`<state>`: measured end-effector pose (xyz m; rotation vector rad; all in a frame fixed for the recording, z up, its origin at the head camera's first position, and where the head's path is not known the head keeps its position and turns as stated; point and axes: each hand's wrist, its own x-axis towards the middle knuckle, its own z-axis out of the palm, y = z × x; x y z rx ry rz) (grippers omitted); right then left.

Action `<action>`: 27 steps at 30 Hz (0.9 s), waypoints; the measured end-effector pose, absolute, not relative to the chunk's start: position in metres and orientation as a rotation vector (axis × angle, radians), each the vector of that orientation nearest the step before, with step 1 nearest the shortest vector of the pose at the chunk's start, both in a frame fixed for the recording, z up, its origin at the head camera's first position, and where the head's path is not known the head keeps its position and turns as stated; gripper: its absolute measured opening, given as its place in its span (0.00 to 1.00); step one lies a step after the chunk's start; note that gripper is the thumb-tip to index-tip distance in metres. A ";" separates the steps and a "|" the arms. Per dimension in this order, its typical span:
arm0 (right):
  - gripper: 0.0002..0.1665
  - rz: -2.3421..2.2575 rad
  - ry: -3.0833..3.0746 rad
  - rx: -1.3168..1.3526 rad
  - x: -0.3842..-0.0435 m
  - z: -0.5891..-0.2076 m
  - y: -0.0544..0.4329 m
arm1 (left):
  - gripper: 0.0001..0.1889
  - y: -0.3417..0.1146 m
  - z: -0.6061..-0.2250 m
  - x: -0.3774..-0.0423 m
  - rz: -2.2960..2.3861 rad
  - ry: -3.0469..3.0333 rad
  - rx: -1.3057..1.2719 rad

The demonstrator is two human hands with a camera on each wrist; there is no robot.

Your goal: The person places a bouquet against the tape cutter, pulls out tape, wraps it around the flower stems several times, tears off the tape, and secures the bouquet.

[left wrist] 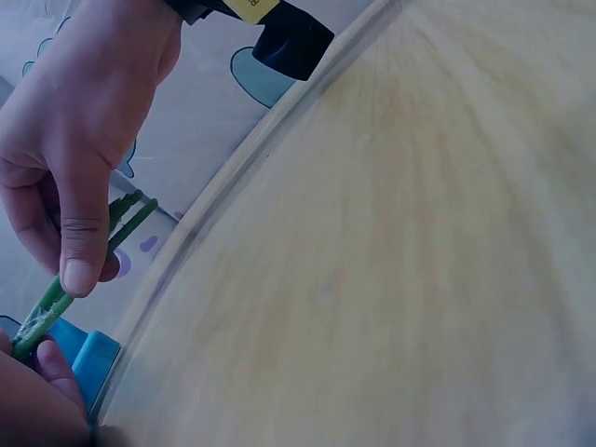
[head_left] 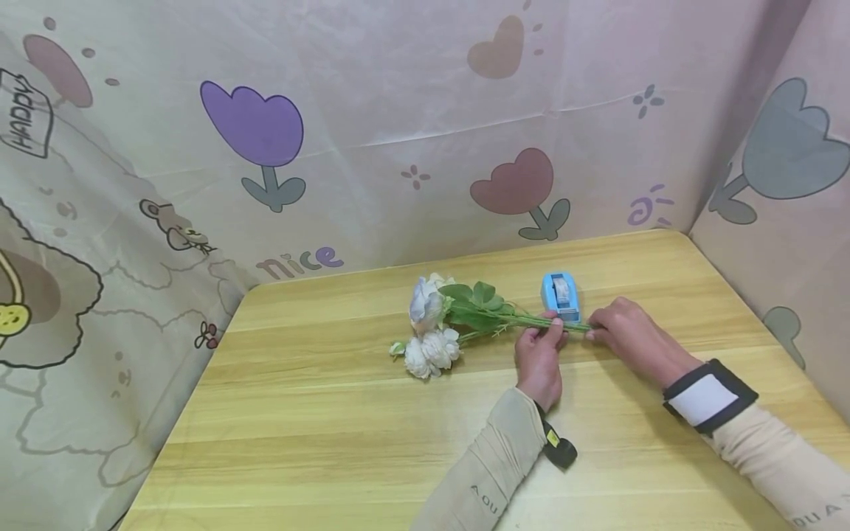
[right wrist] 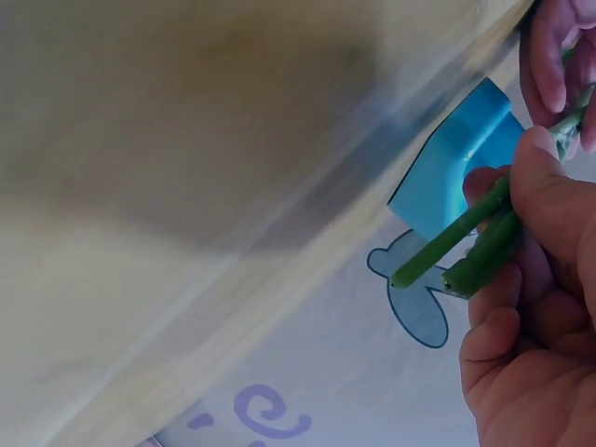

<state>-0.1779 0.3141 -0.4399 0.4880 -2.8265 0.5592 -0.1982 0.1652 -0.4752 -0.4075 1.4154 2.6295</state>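
A bunch of artificial flowers lies across the table, with white blooms (head_left: 432, 354), a pale blue bloom (head_left: 425, 304) and green leaves (head_left: 473, 313) to the left. My left hand (head_left: 539, 361) pinches the green stems (head_left: 524, 320) between thumb and fingers. Farther right, close to the cut ends, my right hand (head_left: 627, 332) grips the same stems (right wrist: 452, 250). Clear tape (left wrist: 35, 321) clings to the stems between both hands. Just behind the stems stands a blue tape dispenser (head_left: 561, 295) with a roll in it; the right wrist view shows its blue side (right wrist: 466, 154).
The wood-grain table (head_left: 299, 413) has its back edge against a printed cloth backdrop (head_left: 372, 162). More cloth hangs at the left and right sides. A small white bud (head_left: 397, 349) sticks out at the bunch's left end.
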 end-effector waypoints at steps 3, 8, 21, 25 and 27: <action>0.07 0.544 -2.826 0.479 -0.177 -0.441 0.313 | 0.09 0.165 -0.475 -0.198 2.627 1.419 -0.416; 0.07 0.494 -2.788 0.506 -0.177 -0.443 0.312 | 0.09 0.165 -0.475 -0.199 2.632 1.419 -0.445; 0.14 0.337 -2.615 0.622 -0.179 -0.451 0.310 | 0.10 0.167 -0.474 -0.203 2.693 1.389 -0.526; 0.16 0.333 -2.575 0.640 -0.180 -0.453 0.311 | 0.10 0.167 -0.473 -0.203 2.683 1.400 -0.539; 0.16 0.337 -2.571 0.641 -0.180 -0.453 0.311 | 0.09 0.167 -0.472 -0.204 2.683 1.398 -0.538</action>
